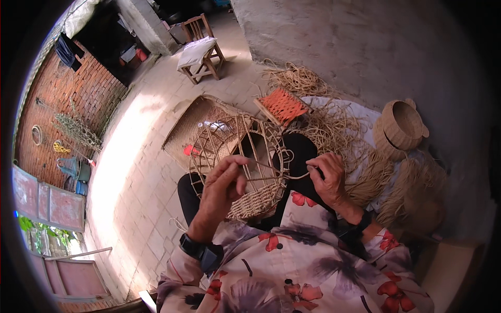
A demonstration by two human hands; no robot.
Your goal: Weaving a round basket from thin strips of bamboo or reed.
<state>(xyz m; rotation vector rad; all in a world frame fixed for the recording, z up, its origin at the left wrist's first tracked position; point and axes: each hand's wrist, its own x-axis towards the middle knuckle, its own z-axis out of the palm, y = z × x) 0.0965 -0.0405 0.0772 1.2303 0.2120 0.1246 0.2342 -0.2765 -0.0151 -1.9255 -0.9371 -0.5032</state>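
Rounded tan openwork basket frame of plant fibre, with a thick braided band on the near side (255, 203), is sitting over the lap, between the person's black-trousered knees (300, 147). Bare ribs are fanning out on its far side. Right hand (330, 180) is hovering just right of the frame, thumb and fingers clamping on a thin tan fibre strand (298, 178) that is running to the frame's right edge. Left hand (218, 188) is hanging over the frame's near left part, fingers half curling; cannot tell whether they're gripping anything.

Room: pale paved floor (156, 214) is spreading leftward from the left knee to a red brick wall (88, 78). Right side is tighter: heaped loose tan strands (339, 125) and a rough grey wall (339, 36) are crowding it. Flat tan woven tray (182, 125) is lying beyond the frame, partly showing through its ribs. Low wooden stool with orange woven seat (282, 106) is standing near the far right edge.
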